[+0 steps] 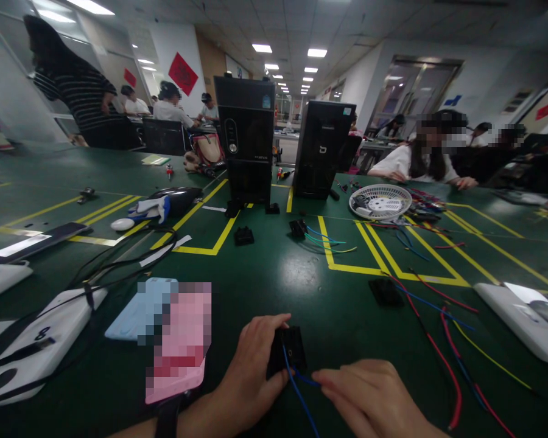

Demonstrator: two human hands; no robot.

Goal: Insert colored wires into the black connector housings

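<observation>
Black plastic connector block (288,351) pinched in left hand (251,377), fingers curled shut round its left edge, low over green bench mat (274,286) at near edge. Blue wire (296,389) running out of block, tail nipped between closed right hand (369,398) fingertips. Loose red wires (442,359) just right; pink phone case (182,347) left.

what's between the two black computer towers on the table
In the head view, the gap between the left tower and the right tower holds only bare green table crossed by a yellow tape line.
</observation>
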